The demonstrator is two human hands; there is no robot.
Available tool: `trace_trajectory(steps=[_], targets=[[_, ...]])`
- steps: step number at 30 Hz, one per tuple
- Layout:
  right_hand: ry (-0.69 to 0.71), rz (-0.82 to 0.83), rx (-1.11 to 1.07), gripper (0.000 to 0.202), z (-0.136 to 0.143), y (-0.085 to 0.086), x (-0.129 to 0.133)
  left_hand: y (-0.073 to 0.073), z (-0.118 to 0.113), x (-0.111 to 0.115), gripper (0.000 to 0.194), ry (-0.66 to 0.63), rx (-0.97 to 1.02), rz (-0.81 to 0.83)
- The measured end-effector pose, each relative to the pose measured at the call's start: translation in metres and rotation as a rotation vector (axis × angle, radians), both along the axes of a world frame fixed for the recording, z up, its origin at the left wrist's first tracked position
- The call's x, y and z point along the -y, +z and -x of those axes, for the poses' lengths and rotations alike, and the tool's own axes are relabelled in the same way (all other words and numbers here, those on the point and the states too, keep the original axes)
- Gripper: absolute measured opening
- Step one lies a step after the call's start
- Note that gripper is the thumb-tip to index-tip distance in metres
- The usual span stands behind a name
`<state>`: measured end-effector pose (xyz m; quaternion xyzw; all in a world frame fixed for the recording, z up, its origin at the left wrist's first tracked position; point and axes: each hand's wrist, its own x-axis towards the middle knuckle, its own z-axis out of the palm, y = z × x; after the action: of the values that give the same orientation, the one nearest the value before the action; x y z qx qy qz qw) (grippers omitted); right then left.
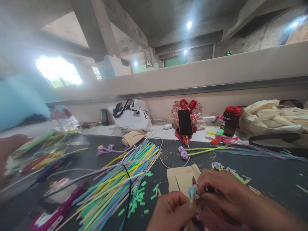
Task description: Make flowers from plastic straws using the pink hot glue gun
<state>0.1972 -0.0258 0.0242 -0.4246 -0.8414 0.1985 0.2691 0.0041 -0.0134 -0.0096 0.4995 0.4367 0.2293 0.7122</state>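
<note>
Near the bottom centre, my left hand (173, 210) pinches the stem just below a small blue and pink fuzzy flower head (192, 192). My right hand (222, 186) is closed at the right of the flower head, around a tool whose dark metal tip (193, 181) shows above it; the rest of the tool is mostly hidden. Beneath and behind both hands lies a beige folded cloth or paper (178, 178). Left of the hands, many coloured fuzzy stems (125, 179) lie in a pile, with short green cut pieces (138, 197) beside it.
A phone (185, 122) leans on a red patterned bag (199, 119). Behind the table stand a white bag (132, 118) and a dark bottle (231, 121). Purple flowers (184, 154) lie beyond the cloth. A magenta glue gun (59, 211) is at lower left, with cables crossing the stems.
</note>
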Motion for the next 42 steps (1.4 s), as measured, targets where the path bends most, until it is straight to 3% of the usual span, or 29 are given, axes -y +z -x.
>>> trace_trajectory(steps=[7, 15, 21, 28, 34, 39, 42], targets=[[0.036, -0.064, 0.091, 0.015, -0.001, -0.003, 0.002, 0.01, -0.003, 0.004, 0.026, 0.021, -0.028, -0.018], [0.034, -0.238, 0.227, 0.016, 0.001, -0.005, 0.005, 0.021, -0.005, 0.007, 0.026, 0.03, -0.158, -0.082], [-0.022, -0.308, 0.416, 0.017, 0.003, -0.019, 0.0, 0.015, -0.005, 0.004, 0.022, 0.056, -0.159, -0.074], [-0.026, -0.354, 0.484, 0.016, 0.002, -0.025, -0.001, 0.011, -0.002, 0.005, 0.012, 0.084, -0.299, -0.343], [-0.01, -0.276, 0.433, 0.01, 0.001, -0.02, 0.002, 0.018, 0.002, 0.005, 0.024, 0.03, -0.419, -0.438], [0.064, -0.052, 0.12, 0.014, -0.003, 0.003, 0.003, 0.019, 0.002, 0.005, 0.024, 0.036, -0.49, -0.455], [0.077, -0.004, 0.037, 0.015, -0.005, 0.01, 0.001, 0.019, -0.001, 0.006, 0.023, 0.021, -0.558, -0.437]])
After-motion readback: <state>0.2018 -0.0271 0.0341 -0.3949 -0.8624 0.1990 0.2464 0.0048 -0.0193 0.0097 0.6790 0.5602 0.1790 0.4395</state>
